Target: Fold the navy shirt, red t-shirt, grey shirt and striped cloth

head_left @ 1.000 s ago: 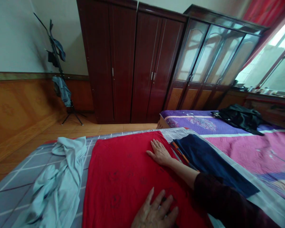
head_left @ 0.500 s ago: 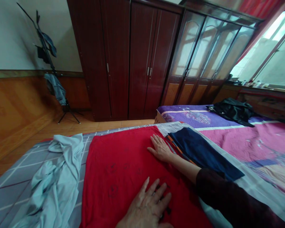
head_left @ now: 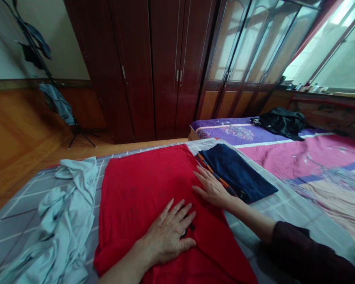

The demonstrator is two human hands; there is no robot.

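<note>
A red cloth (head_left: 136, 177) with faint dark prints lies spread on the bed with the grey checked sheet (head_left: 20, 197). My left hand (head_left: 170, 232) rests palm down on its lower middle, fingers spread, over a small dark print. Near the cloth's right edge, my right hand (head_left: 211, 187) lies flat with its fingers apart. Just beyond that edge is a folded navy garment (head_left: 239, 169) with orange and grey trim. Neither hand grips anything.
A crumpled pale green cloth (head_left: 68, 213) lies at the left. Behind stand dark red wardrobes (head_left: 165, 71) and a coat stand (head_left: 38, 55). At the right, another bed (head_left: 266, 154) with a purple and pink cover bears a black garment (head_left: 281, 122).
The view has tilted down and shifted. My right hand has slid nearer along the red cloth's right edge, and my left hand now shows with its wrist and forearm.
</note>
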